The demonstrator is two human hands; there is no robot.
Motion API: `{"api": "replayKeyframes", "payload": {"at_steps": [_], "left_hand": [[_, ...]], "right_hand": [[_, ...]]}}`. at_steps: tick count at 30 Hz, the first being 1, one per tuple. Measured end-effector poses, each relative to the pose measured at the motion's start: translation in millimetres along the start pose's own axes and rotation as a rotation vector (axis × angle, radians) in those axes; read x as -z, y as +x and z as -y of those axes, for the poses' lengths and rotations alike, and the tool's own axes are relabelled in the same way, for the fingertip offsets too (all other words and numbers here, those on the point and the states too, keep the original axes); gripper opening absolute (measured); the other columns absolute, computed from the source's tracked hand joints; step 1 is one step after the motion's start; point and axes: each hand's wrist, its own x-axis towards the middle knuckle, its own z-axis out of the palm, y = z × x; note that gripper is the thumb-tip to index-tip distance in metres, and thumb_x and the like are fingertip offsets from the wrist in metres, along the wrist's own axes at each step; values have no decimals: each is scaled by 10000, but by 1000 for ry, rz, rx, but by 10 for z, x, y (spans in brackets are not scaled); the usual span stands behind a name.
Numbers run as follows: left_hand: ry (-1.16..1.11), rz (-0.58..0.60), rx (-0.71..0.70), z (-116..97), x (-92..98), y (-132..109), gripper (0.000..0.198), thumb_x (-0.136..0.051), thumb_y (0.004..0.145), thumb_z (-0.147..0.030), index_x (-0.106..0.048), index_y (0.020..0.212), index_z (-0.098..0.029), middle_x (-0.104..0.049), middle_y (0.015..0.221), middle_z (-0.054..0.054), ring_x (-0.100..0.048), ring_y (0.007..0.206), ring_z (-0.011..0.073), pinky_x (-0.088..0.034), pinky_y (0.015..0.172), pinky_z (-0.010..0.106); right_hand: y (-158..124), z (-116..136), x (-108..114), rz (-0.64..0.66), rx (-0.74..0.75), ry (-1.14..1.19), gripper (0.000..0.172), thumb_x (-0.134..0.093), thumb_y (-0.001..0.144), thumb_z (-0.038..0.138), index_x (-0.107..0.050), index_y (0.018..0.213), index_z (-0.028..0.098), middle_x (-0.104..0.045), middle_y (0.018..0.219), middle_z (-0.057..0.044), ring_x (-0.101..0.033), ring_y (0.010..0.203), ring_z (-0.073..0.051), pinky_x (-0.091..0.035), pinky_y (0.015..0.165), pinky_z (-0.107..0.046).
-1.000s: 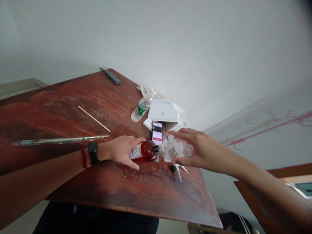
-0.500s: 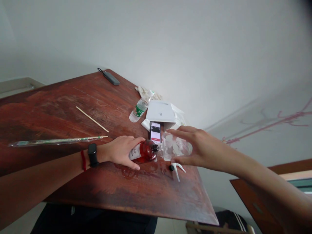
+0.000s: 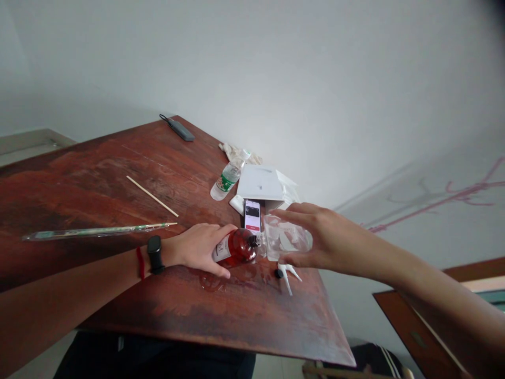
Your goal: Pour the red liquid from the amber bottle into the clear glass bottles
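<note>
My left hand (image 3: 205, 247) is wrapped round a bottle of red liquid (image 3: 241, 246) with a pale label. The bottle's dark neck points right, against the mouth of a clear bottle (image 3: 290, 238). Around the far end of that clear bottle my right hand (image 3: 311, 237) is closed. The clear bottle tilts with its mouth towards the red one; how much liquid it holds I cannot tell. Just below it, a white spray pump head (image 3: 290, 275) with a dark collar lies on the table. A phone (image 3: 252, 215) with a lit screen lies behind the two necks.
On the wooden table (image 3: 189, 316) are a wet patch (image 3: 213, 281), a single chopstick (image 3: 152, 196) and wrapped chopsticks (image 3: 98, 231). Further back stand a green-labelled water bottle (image 3: 228, 179) and a white box (image 3: 260, 181). A grey device (image 3: 181, 129) lies near the far corner.
Both hands hold nearly the same pose, with the two bottle necks still together. The whole view has shifted slightly, so things appear a little lower and to the right.
</note>
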Motion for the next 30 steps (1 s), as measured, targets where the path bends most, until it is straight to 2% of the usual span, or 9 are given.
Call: {"api": "replayKeyframes", "payload": {"at_steps": [13, 19, 30], "left_hand": [[-39, -12, 2, 8, 1, -4, 839, -896, 756, -633, -502, 1387, -244, -736, 1353, 127, -725, 1218, 399, -556, 952, 421], [-62, -5, 18, 13, -9, 0, 838, -901, 749, -623, -505, 1378, -237, -746, 1338, 133, -734, 1204, 406, -557, 946, 433], [-80, 11, 23, 7, 6, -4, 871, -888, 765, -623, -472, 1432, -247, -729, 1386, 144, -717, 1253, 407, -554, 970, 440]], "right_hand": [[61, 20, 32, -22, 31, -18, 670, -861, 833, 392, -685, 1467, 268, -792, 1275, -120, -779, 1059, -317, -631, 933, -439], [114, 17, 43, 45, 5, -75, 713, -846, 845, 427, -656, 1495, 204, -771, 1317, -151, -768, 1097, -339, -633, 926, -461], [168, 31, 85, 40, 60, -175, 738, -859, 841, 423, -632, 1512, 219, -781, 1240, -138, -766, 1050, -320, -622, 895, -437]]}}
